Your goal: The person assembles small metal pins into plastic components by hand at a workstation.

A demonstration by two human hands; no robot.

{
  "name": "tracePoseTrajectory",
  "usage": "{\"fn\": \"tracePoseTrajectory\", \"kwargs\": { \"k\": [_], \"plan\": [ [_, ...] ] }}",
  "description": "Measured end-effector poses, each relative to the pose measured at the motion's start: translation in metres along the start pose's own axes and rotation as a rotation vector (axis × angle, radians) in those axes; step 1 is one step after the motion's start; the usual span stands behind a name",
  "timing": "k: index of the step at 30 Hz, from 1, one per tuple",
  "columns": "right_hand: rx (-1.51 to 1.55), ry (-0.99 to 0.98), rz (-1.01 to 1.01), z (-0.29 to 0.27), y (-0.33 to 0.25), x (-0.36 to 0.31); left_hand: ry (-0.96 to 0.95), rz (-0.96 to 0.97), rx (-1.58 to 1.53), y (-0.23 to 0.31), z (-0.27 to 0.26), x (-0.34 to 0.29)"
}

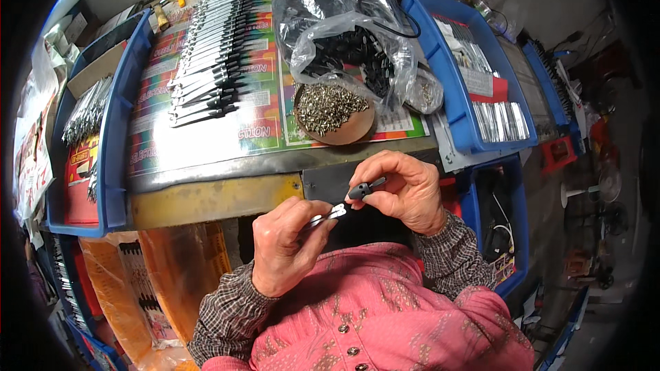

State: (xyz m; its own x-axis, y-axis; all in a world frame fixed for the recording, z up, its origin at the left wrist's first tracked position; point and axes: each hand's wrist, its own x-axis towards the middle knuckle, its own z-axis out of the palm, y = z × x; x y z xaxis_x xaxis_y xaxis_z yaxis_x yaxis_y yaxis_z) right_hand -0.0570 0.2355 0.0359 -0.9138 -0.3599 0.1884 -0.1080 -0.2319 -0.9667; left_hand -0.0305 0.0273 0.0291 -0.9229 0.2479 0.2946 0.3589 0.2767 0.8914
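My left hand point(289, 240) is closed in a pinch on a slim silver metal strip point(337, 211), whose end with small holes sticks out toward the right. Just beside it, my right hand point(407, 191) pinches a small black plastic piece point(359, 192) between thumb and fingers. The two parts are close together in front of the table edge; I cannot tell whether they touch. Beyond my right hand, a round bowl point(354, 130) holds many tiny brass-coloured metal parts point(328, 106). Behind it lies a clear plastic bag point(313, 41) with black plastic pieces point(375, 62).
A long row of silver strips with black ends point(213, 62) lies on the colourful printed tabletop point(254, 117). Blue trays with metal strips stand at left point(117, 130) and right point(467, 124). A lower blue bin point(519, 233) sits at right, an orange plastic-lined container point(182, 261) at lower left.
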Motion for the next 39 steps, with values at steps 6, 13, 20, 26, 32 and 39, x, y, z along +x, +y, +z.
{"fn": "tracePoseTrajectory", "kwargs": {
  "k": [6,13,20,26,32,39],
  "plan": [
    [-0.029,0.055,0.012,0.007,0.008,-0.012,-0.012,0.020,-0.007,0.002,0.004,-0.006],
    [0.014,-0.020,0.038,0.010,0.013,-0.019,0.001,0.049,0.010,0.000,0.006,-0.012],
    [0.007,-0.008,0.156,0.011,0.020,-0.022,-0.013,0.049,0.040,-0.002,0.006,-0.015],
    [-0.069,-0.077,0.251,0.007,0.013,-0.021,-0.041,0.067,0.044,-0.008,0.007,-0.019],
    [0.012,-0.173,0.273,0.003,0.017,-0.022,-0.030,0.113,0.038,-0.012,0.012,-0.024],
    [-0.118,-0.221,0.266,-0.001,0.015,-0.025,-0.076,0.096,0.032,-0.017,0.015,-0.028]
  ]
}}
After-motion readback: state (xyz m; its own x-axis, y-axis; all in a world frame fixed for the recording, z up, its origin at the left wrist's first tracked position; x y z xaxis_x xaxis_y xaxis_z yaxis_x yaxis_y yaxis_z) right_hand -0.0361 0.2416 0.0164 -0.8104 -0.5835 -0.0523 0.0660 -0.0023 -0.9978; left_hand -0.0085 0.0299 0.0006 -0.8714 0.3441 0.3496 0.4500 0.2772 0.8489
